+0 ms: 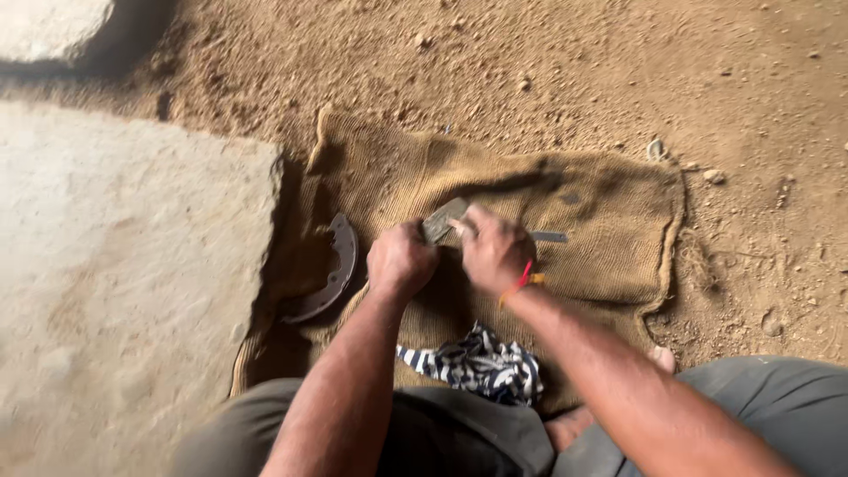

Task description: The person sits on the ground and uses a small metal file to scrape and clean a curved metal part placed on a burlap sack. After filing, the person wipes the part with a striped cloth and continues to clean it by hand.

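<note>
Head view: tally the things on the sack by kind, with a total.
Curved metal blade: 1
Flat metal piece held by left hand and right hand: 1
Thin metal strip: 1
Striped cloth: 1
Total: 4

Two hands [402, 258], perhaps two blades [334, 269]

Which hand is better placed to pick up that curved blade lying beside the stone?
Left, probably. The left hand is closer to the curved blade on the burlap sack; the right hand lies farther away. Both currently grip a small metal piece.
</note>
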